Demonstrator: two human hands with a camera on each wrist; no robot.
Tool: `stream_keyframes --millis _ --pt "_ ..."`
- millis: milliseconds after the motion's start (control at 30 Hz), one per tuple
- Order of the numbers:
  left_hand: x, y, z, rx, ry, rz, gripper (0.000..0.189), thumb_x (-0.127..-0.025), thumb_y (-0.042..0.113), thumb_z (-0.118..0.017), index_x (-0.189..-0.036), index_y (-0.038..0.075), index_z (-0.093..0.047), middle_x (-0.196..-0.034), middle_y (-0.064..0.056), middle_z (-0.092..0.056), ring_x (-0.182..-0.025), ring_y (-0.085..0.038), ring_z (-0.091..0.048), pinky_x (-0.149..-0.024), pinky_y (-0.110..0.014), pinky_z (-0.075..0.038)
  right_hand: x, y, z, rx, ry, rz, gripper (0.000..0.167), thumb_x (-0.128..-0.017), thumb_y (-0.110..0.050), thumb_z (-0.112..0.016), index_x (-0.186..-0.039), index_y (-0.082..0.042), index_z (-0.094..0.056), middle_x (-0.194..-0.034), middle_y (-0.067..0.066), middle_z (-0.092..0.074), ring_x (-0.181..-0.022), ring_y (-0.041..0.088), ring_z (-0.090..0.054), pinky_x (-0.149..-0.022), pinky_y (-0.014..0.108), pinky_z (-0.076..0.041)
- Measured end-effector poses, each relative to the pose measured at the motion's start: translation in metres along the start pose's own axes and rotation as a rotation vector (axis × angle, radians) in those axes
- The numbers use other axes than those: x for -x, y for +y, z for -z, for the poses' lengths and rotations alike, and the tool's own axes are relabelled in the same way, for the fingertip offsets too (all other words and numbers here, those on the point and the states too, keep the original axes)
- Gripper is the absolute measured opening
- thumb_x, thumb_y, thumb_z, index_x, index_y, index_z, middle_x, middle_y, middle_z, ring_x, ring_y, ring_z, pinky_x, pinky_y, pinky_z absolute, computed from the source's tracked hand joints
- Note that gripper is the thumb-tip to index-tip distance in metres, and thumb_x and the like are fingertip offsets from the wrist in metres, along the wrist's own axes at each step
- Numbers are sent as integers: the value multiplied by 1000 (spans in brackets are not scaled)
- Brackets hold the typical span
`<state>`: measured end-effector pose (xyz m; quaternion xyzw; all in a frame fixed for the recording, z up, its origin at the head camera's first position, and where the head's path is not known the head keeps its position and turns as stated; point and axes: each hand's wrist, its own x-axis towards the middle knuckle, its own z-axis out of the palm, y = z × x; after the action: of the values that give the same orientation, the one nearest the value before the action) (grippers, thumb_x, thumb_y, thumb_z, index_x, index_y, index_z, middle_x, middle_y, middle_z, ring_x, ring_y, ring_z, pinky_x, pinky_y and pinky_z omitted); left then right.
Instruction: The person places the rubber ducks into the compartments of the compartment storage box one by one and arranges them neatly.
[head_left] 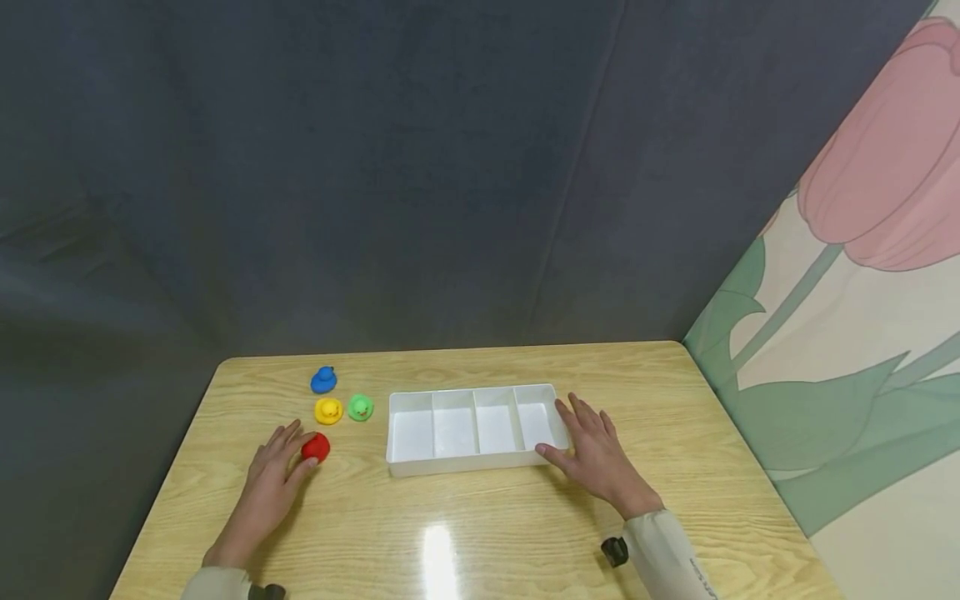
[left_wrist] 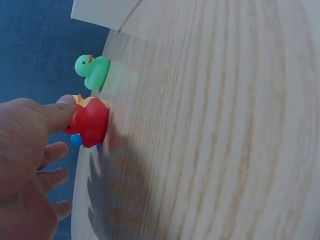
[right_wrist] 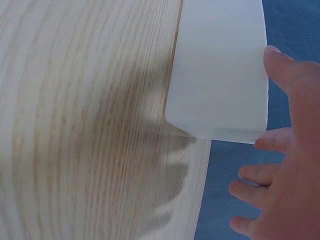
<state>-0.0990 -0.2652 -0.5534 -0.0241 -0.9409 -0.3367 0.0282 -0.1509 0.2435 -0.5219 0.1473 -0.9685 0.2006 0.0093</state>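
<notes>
At the left of the table, my left hand [head_left: 272, 482] has thumb and index finger about a red rubber duck [head_left: 316, 447]; the left wrist view shows the thumb against the duck, the index tip hidden. Just beyond are a yellow duck [head_left: 328, 411], a green duck [head_left: 361, 407] and a blue duck [head_left: 323, 380]. A white divided tray [head_left: 442, 465] with several compartments lies in the middle. At its right end my right hand [head_left: 596, 454] spreads its fingers, thumb at the near rim and index finger at the right corner.
The light wooden table [head_left: 360, 533] ends at a dark cloth [head_left: 420, 183] behind it. A wall with a tulip picture [head_left: 862, 350] stands on the right.
</notes>
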Motion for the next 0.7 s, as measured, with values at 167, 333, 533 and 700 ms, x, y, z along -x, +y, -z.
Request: stream_keyframes --millis 167,333,533,700 --pt "-2 -4 -1 -2 15 -9 45 -102 10 -70 -145 1 -62 -166 -30 -41 -155 -62 -26 -118 -85 -20 1 -1 1 4 -2 3 89 -97 -53 -73 -161 1 -41 -170 31 -34 -157 52 -35 -127 75 -21" --pt "-4 -7 -1 14 31 -9 43 -101 11 -71 -143 1 -64 -163 -26 -48 -155 -60 -29 -120 -83 -19 2 -1 1 17 1 4 89 -98 -54 -72 -161 1 -42 -170 31 -35 -157 52 -35 -127 75 -22" --pt "-5 -10 -2 32 3 33 46 -102 20 -71 -144 1 -62 -160 -23 -53 -157 -57 -29 -127 -76 -16 2 -2 2 24 5 11 89 -98 -55 -72 -160 2 -42 -169 31 -35 -156 52 -37 -126 75 -23" --pt "-5 -10 -4 36 11 39 55 -99 21 -76 -147 -1 -60 -158 -24 -55 -155 -57 -31 -127 -74 -18 2 -3 3 23 4 7 89 -98 -55 -71 -160 2 -42 -169 31 -36 -156 52 -37 -127 75 -23"
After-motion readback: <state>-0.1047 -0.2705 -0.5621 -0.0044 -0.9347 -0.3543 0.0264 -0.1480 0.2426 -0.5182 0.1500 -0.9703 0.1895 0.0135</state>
